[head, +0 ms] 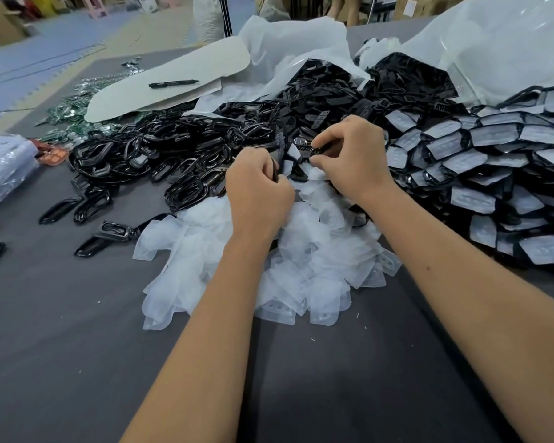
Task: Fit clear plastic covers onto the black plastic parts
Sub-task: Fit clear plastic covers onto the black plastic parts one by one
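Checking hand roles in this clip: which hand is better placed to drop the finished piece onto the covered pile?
Probably the right hand. It pinches the small black plastic part and is nearer the heap of black parts with clear covers. The left hand is farther away.

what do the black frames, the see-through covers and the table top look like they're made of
Black frames: glossy hard plastic, judging by sharp highlights on their rims.
Clear covers: thin, soft, frosted translucent plastic; they crumple and overlap limply.
Table top: matte dark grey, possibly felt or fabric; no reflections.
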### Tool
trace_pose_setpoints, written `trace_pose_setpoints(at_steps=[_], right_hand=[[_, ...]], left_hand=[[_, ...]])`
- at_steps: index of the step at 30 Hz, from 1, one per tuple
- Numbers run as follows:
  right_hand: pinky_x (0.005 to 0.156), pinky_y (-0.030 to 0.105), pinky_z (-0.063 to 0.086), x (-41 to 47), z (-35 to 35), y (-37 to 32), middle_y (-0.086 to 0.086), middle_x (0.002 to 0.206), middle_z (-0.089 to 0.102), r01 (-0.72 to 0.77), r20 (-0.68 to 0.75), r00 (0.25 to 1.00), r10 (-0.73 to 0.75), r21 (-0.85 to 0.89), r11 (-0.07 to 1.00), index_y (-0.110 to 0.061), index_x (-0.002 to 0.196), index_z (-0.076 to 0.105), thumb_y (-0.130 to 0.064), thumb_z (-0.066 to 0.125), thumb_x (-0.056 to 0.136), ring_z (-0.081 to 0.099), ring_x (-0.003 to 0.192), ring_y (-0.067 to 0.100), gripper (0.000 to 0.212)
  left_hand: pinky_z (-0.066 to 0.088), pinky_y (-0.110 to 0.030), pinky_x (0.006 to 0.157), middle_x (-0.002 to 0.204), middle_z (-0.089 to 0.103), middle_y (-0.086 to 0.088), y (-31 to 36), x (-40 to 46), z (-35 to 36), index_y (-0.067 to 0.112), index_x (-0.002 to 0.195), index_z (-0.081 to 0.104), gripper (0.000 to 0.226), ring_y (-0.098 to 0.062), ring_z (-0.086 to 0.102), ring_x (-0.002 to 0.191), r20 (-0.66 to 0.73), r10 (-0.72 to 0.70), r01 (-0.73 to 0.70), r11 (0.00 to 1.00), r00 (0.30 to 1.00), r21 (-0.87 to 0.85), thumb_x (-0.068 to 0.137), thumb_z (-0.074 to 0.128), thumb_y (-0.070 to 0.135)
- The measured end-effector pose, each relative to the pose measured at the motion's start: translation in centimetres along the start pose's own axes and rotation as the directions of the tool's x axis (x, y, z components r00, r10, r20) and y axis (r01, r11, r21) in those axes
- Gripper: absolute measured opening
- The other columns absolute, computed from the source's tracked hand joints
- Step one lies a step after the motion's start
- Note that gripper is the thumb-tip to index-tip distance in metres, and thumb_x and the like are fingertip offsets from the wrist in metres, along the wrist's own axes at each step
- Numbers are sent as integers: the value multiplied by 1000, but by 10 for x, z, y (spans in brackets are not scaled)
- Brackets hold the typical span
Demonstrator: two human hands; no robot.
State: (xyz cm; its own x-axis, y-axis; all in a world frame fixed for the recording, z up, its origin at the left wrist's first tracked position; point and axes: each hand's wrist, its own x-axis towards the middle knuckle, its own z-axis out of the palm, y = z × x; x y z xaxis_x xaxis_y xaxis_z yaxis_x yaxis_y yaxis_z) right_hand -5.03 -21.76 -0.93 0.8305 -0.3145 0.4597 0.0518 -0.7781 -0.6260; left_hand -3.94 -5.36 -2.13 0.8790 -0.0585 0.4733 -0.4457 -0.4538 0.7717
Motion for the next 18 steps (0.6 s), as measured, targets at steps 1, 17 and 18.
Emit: trace_pose_setpoints(at_steps=[1,17,18], right_hand=[[82,12,51,-7,-3,-1,2,101,66,-14,-15,1000,15,76,997,-13,98,81,-15,85,84,68,84,15,14],[83,43,65,-71,-22,13,3,87,79,-182,-43,964,262,612,770,-23,98,80,-8,81,81,77,82,18,22],[82,41,65,-71,-21,13,2,88,78,-173,-50,966,254,604,778,-22,99,80,-7,81,81,76,81,17,23]], left_hand=[[35,-32,64,73,54,-9,0,1,0,15,62,33,39,-17,50,71,11,-13,13,999,1000,33,75,66,0],[64,-32,71,95,71,-4,8,-22,1,10,99,74,21,-16,77,71,168,-161,206,933,973,-296,100,58,-4],[65,-38,72,94,69,-4,8,-22,0,10,98,72,21,-18,77,71,162,-150,195,928,975,-318,100,58,-4]])
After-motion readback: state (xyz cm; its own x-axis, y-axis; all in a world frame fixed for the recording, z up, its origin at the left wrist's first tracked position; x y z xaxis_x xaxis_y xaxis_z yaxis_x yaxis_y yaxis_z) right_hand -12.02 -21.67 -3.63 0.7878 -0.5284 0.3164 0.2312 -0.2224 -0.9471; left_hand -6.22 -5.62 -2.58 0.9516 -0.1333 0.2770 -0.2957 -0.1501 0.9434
